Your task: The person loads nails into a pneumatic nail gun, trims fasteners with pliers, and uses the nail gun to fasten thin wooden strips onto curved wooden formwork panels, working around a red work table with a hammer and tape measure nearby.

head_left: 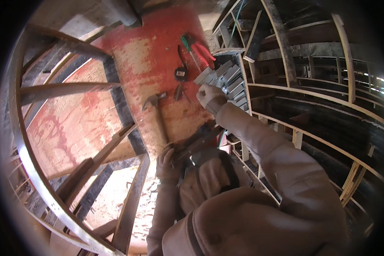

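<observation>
My right hand (211,96) reaches forward with its fingers curled together, against a pile of grey metal strips (232,81). Whatever is between its fingertips is hidden. Close to my body, my left hand (165,161) is closed at the end of a dark, long object (202,141) that lies across my front; its kind is unclear. The wooden handle of a claw hammer (158,121) points toward my left hand. Beyond the hammer sit a small dark metal piece (178,92) and a black tape measure (181,74).
A green-handled screwdriver (187,43) and red-handled pliers (204,52) lie at the far end of the worn red board (134,81). Wooden framing (68,89) stands on the left. To the right rise slatted timber frames (315,96). Wood scraps (147,205) litter the lower left.
</observation>
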Demonstrator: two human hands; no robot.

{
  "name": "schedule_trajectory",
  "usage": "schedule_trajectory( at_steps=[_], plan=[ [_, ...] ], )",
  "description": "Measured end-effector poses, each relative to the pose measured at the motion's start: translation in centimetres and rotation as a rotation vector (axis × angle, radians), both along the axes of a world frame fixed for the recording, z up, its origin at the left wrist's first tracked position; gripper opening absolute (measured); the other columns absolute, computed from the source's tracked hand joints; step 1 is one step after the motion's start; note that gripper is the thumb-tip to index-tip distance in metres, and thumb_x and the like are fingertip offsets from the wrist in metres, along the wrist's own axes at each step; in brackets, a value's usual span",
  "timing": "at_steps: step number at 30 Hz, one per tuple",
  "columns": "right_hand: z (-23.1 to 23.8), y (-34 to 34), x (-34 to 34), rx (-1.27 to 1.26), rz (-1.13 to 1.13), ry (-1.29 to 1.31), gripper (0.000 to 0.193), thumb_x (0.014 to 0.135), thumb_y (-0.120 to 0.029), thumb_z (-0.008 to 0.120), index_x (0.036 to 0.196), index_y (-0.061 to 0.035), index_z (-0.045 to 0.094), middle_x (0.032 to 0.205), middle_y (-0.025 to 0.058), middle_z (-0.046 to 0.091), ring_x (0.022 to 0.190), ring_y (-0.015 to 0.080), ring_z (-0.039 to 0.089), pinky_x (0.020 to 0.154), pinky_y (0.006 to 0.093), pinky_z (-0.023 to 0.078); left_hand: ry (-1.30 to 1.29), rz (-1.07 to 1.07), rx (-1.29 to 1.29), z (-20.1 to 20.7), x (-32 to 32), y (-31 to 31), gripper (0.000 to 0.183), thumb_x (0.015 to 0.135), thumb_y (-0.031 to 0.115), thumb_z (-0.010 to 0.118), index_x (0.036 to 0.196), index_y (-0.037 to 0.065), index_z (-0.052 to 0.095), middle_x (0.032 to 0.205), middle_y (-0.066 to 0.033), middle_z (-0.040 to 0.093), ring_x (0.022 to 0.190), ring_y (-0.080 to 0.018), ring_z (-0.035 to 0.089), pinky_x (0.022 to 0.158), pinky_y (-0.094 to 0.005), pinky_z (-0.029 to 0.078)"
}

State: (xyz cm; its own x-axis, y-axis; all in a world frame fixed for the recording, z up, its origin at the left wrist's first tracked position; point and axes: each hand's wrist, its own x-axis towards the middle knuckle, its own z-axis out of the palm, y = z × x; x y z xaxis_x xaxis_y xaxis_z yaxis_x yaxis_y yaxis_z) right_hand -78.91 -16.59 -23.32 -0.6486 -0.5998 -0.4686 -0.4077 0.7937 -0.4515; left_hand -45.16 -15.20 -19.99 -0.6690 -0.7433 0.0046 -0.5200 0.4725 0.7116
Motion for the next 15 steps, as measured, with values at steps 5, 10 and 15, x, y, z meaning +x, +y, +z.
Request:
schedule_trajectory(
  at_steps=[5,10,15],
  plan=[
    [-1.3,-5.6,-7.0,0.110,-0.020,0.157,0.032,0.093,-0.037,0.066,0.108,-0.0086,0.066,0.100,0.0145,0.074,0.101,0.0356,0.070,0.089,0.0465,0.055,-0.077,-0.011,0.072,-0.2,1.1,0.4,0.061,0.078,0.014,0.077,0.134,0.010,0.055,0.131,-0.0180,0.061,0.114,-0.0410,0.061,0.096,-0.0491,0.052],
    [-4.3,-10.0,-8.5,0.065,0.089,0.323,0.038,0.092,-0.038,0.068,0.115,-0.0084,0.063,0.107,0.0181,0.073,0.104,0.0371,0.070,0.091,0.0488,0.055,-0.199,-0.066,0.079,0.4,1.9,0.7,0.065,0.078,0.010,0.072,0.139,0.006,0.051,0.133,-0.0193,0.059,0.117,-0.0414,0.059,0.098,-0.0489,0.050],
    [-5.9,-13.9,-9.5,0.225,0.030,0.116,0.033,0.090,-0.026,0.068,0.117,-0.0076,0.071,0.115,0.0195,0.072,0.110,0.0335,0.070,0.094,0.0435,0.056,-0.220,-0.047,0.211,3.4,2.3,-0.1,0.065,0.082,0.009,0.071,0.143,0.004,0.050,0.135,-0.0208,0.058,0.122,-0.0405,0.058,0.104,-0.0482,0.047]
  ],
)
